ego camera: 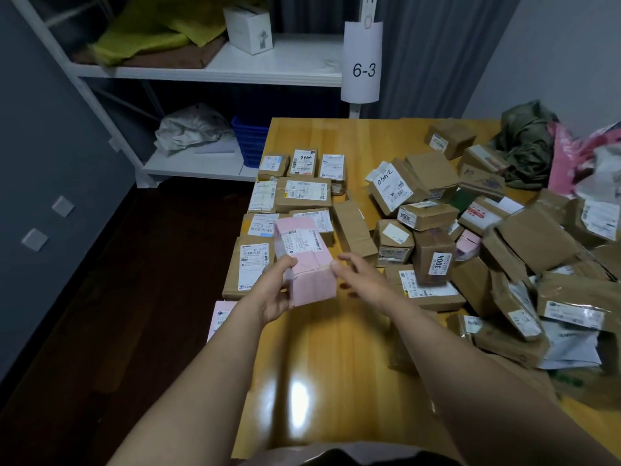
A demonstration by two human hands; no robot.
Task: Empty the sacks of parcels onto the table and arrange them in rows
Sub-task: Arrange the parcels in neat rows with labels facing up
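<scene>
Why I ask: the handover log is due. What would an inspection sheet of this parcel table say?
Surface: wooden table, glossy, bare in the near middle.
Job's things: pink parcel held over the rows of parcels along the left edge; unsorted heap on the right.
Clutter: green sack and pink bags at the far right.
Grippers: left hand grips the pink parcel; right hand open beside it.
Cables: nothing seen.
Surroundings: white shelving with a 6-3 tag, blue basket, dark floor.
</scene>
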